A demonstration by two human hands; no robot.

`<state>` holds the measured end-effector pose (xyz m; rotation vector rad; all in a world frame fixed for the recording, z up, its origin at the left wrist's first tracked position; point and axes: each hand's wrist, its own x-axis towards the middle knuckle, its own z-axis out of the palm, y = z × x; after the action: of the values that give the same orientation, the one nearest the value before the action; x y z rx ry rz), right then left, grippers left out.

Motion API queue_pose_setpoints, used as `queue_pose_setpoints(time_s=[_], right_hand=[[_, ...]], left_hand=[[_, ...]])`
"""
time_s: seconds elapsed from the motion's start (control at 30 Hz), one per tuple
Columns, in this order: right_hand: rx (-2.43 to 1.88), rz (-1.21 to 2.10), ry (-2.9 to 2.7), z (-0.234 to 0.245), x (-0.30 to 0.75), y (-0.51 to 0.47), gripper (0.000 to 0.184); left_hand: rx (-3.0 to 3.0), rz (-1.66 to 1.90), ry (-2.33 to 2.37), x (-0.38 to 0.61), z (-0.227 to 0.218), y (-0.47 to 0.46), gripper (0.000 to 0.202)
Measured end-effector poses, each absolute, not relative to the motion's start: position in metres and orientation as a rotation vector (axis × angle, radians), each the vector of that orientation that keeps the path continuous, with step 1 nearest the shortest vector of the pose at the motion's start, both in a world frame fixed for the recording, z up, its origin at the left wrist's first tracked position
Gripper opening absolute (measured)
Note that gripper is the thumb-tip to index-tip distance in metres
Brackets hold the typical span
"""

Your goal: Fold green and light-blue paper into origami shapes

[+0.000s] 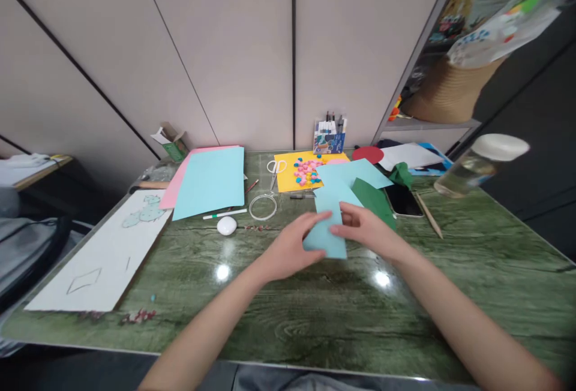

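Both of my hands are on a small light-blue paper piece [324, 240] lying on the green marbled table [315, 313]. My left hand [290, 249] grips its left edge, fingers curled over the top. My right hand [366, 229] pinches its right side between thumb and fingers. Just behind lie a larger light-blue sheet [346, 176] and a dark green sheet [373, 200].
A yellow sheet [288, 178] with pink and blue bits, white scissors [275, 168], a wire ring [263, 206], a white pebble [227, 225], a pen [224, 214], blue and pink sheets [211, 181], a white drawing sheet [103, 253], a phone [402, 200], a jar [477, 166], and a marker box [330, 134].
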<state>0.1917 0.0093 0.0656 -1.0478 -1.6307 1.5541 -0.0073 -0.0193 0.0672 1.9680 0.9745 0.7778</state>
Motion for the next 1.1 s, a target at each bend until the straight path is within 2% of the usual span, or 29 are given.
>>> queue_pose_setpoints(time_s=[0.1, 0.27, 0.4, 0.5, 0.57, 0.63, 0.8, 0.93, 1.1], right_hand=[[-1.067, 1.770, -1.556, 0.038, 0.195, 0.003, 0.045], [-1.177, 1.785, -1.712, 0.022, 0.199, -0.005, 0.048], [-1.271, 1.711, -1.900, 0.021, 0.202, -0.005, 0.056], [-1.383, 1.647, -1.864, 0.017, 0.203, 0.000, 0.059], [-1.459, 1.564, -1.799, 0.015, 0.204, 0.003, 0.055], [-1.495, 1.518, -1.712, 0.012, 0.206, 0.000, 0.048], [-1.559, 1.509, -1.734, 0.000, 0.217, -0.026, 0.031], [-1.588, 1.029, -2.072, -0.010, 0.222, -0.043, 0.020], [-1.507, 0.167, -2.320, -0.016, 0.215, -0.064, 0.023]], left_hand=[[2.009, 0.451, 0.833, -0.024, 0.052, -0.014, 0.070], [2.053, 0.166, 0.583, -0.041, 0.042, -0.003, 0.073], [2.042, 0.307, 0.703, -0.051, 0.035, 0.002, 0.054], [2.035, 0.598, 1.162, -0.054, 0.025, 0.004, 0.042], [2.077, 0.766, 1.444, -0.051, 0.019, 0.002, 0.038], [2.215, 0.766, 1.505, -0.047, 0.014, -0.004, 0.036], [2.635, 0.290, 1.118, -0.039, -0.001, -0.016, 0.048], [2.700, 0.127, 1.003, -0.039, -0.014, -0.012, 0.050], [2.712, 0.105, 0.964, -0.038, -0.018, -0.010, 0.052]])
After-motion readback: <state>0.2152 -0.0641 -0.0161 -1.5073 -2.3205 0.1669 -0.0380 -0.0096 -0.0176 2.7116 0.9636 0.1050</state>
